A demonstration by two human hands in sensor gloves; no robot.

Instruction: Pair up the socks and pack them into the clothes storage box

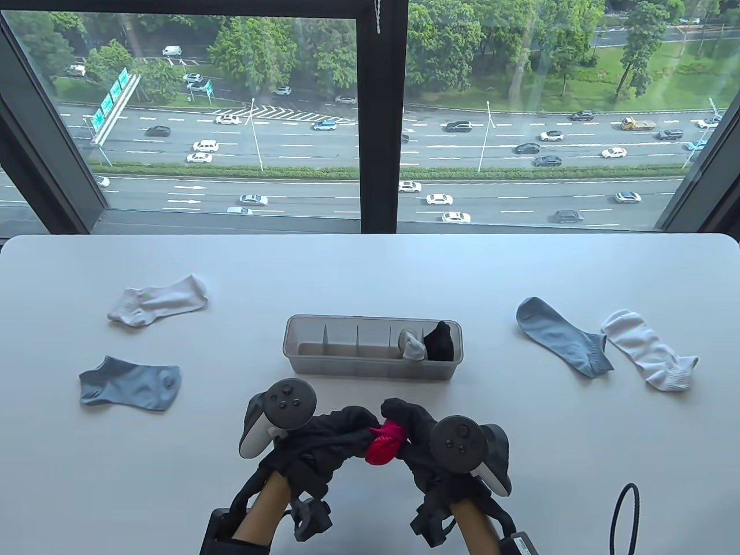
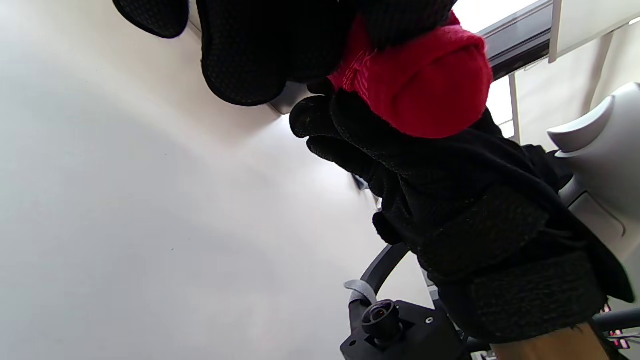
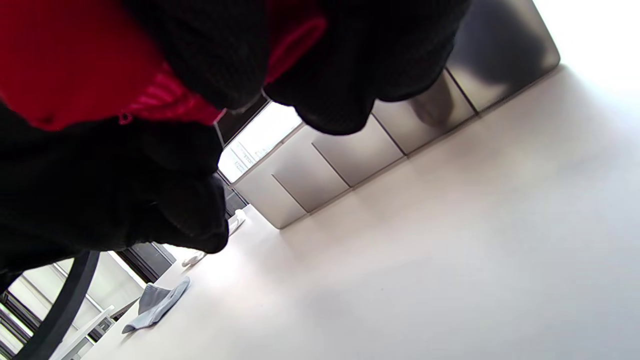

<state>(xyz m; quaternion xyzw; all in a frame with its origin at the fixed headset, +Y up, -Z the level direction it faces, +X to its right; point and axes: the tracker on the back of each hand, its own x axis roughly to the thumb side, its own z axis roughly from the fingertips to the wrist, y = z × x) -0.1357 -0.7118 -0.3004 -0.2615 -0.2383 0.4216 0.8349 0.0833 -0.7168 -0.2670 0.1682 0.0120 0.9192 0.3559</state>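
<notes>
Both gloved hands meet near the table's front edge around a bundled red sock point(image 1: 384, 444). My left hand point(image 1: 341, 430) and my right hand point(image 1: 404, 419) both curl their fingers round it, lifted just above the table. The red bundle point(image 2: 425, 85) fills the top of the left wrist view, and red sock fabric point(image 3: 75, 60) shows at the top left of the right wrist view. The grey divided storage box point(image 1: 324, 364) sits just beyond the hands; a grey-white rolled pair point(image 1: 413, 346) and a black pair point(image 1: 439, 341) fill its two rightmost compartments.
Loose socks lie flat: a white one point(image 1: 159, 299) and a blue one point(image 1: 132, 383) at the left, a blue one point(image 1: 561, 335) and a white one point(image 1: 650, 348) at the right. A black cable point(image 1: 624, 517) loops at the bottom right. Windows stand behind the table's far edge.
</notes>
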